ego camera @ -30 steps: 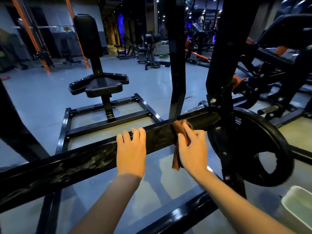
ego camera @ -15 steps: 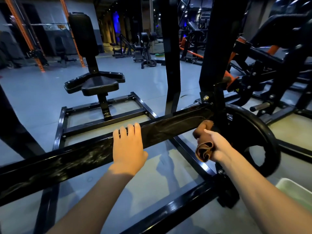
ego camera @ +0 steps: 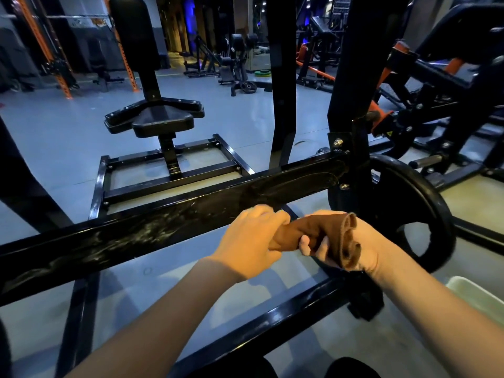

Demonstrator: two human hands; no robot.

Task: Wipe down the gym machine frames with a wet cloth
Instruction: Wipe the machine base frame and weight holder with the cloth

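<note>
A brown cloth (ego camera: 331,236) is held between both hands just in front of the black frame bar (ego camera: 152,227), off its surface. My left hand (ego camera: 251,241) grips the cloth's left end with curled fingers. My right hand (ego camera: 362,241) grips the right end, where the cloth bunches in folds over my palm. The bar runs across the view from lower left to the upright post (ego camera: 357,77), and its face shows wet streaks.
A black weight plate (ego camera: 436,214) hangs on the machine right of my hands. A pale bucket (ego camera: 480,298) sits at the lower right edge. A black seat (ego camera: 161,118) on a floor frame stands beyond the bar. A lower frame rail (ego camera: 259,331) crosses under my arms.
My left hand left the bar and came right to take the cloth's end. My right hand drew the cloth back from the bar's right end toward me.
</note>
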